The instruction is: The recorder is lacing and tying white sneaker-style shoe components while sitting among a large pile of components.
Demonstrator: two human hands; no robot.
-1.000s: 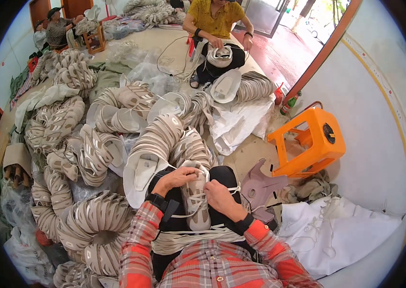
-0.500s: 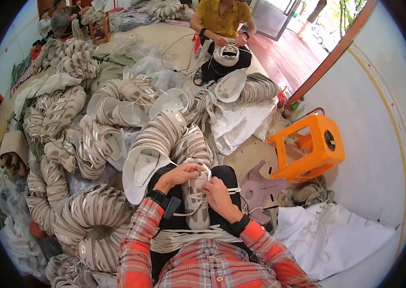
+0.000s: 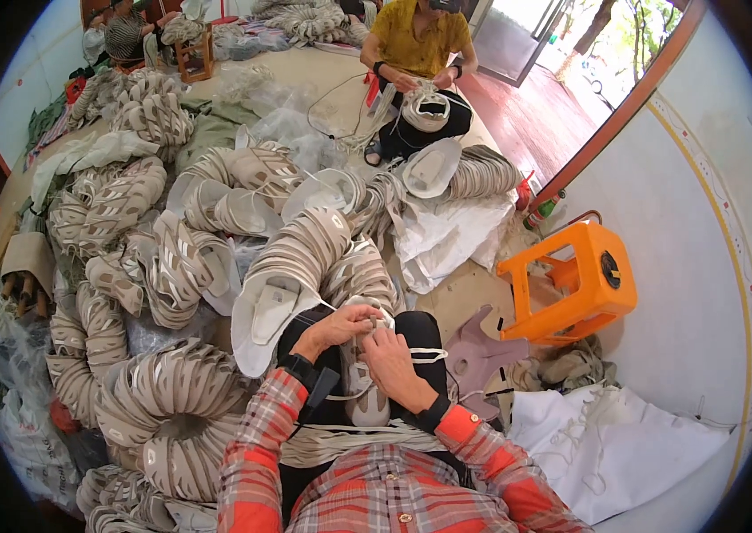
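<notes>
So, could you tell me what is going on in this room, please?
A person in a red plaid shirt sits on the floor, both hands on a pale beige shoe upper lying on their lap. The left hand grips its top end and the right hand pinches white lace beside it. Long curved stacks of matching beige uppers lie heaped to their left. An orange plastic stool stands to the right, and another person in a yellow shirt handles a similar piece across the room.

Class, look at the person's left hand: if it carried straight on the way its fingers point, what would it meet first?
The left hand points rightward across the lap, so it would most likely meet the pale shoe upper it already touches, then the right hand just beyond. Depth is unclear from this view.
</notes>
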